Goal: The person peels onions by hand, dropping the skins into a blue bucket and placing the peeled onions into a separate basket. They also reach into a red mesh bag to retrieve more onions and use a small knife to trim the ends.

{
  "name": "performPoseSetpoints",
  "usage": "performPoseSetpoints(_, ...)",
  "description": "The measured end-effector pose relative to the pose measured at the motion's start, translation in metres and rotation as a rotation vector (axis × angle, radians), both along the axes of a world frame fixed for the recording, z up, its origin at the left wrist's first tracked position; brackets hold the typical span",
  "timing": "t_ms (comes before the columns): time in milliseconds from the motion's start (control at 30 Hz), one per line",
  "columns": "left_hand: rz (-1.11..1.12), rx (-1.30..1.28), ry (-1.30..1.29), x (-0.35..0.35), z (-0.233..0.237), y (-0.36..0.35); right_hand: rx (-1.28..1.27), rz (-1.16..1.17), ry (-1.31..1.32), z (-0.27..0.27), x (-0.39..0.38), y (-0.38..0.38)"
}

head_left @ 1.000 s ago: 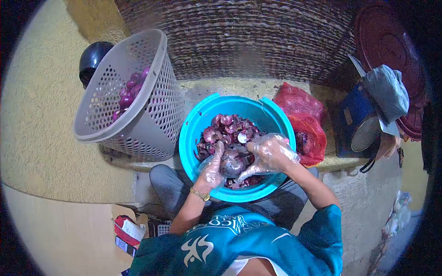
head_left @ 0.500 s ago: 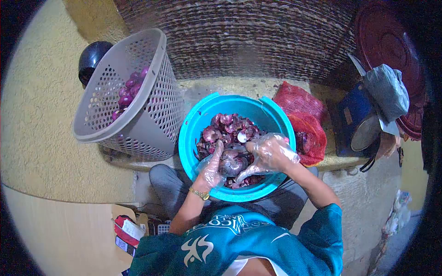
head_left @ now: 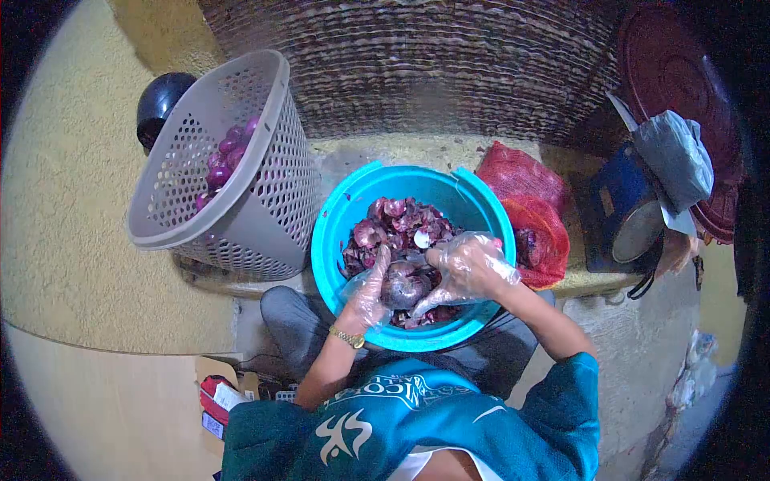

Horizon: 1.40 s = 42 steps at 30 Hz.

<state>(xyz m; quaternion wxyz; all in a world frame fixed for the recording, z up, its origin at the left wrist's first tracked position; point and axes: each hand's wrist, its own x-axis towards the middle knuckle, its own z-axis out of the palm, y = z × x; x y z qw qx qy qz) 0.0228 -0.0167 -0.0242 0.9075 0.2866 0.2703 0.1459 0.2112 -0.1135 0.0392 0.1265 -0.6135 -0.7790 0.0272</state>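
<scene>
A turquoise tub [head_left: 329, 276] sits between my knees, with red onions and loose purple skins [head_left: 373, 232] inside. My left hand [head_left: 369, 295], in a clear plastic glove, holds a large dark-purple onion [head_left: 403, 286] from its left side. On the onion's right is my right hand [head_left: 472, 266], also gloved, its thumb side near the onion and its fingers curled; what is in those fingers, if anything, is hidden. A small white piece [head_left: 422, 239] lies on the skins above the onion.
A grey perforated basket [head_left: 277, 172] holding purple onions leans at the left, beside a black helmet-like object [head_left: 164, 100]. Red mesh bags [head_left: 525, 180] lie right of the tub. Farther right are a blue container [head_left: 613, 196] and a grey plastic bag [head_left: 674, 160].
</scene>
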Motion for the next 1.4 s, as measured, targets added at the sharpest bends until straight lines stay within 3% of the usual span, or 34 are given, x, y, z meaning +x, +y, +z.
performPoseSetpoints(533,0.035,-0.012,-0.034,0.002,-0.009,0.001,0.048,0.005,-0.014,-0.009,0.003,0.0)
performPoseSetpoints(733,0.162,0.037,0.051,0.005,-0.015,0.0,0.128,-0.038,-0.018,-0.011,0.0,-0.001)
performPoseSetpoints(933,0.185,0.153,-0.098,0.01,-0.007,-0.006,0.012,-0.122,-0.049,0.0,-0.008,-0.003)
performPoseSetpoints(1233,0.469,0.417,-0.04,0.019,-0.024,-0.01,0.0,-0.229,0.04,-0.01,-0.014,-0.008)
performPoseSetpoints(1333,0.514,0.468,-0.001,0.02,-0.025,-0.012,0.05,-0.259,0.132,-0.028,-0.018,-0.011)
performPoseSetpoints(1400,0.591,0.427,0.011,0.02,-0.021,-0.015,0.239,-0.325,0.184,-0.037,-0.026,-0.011)
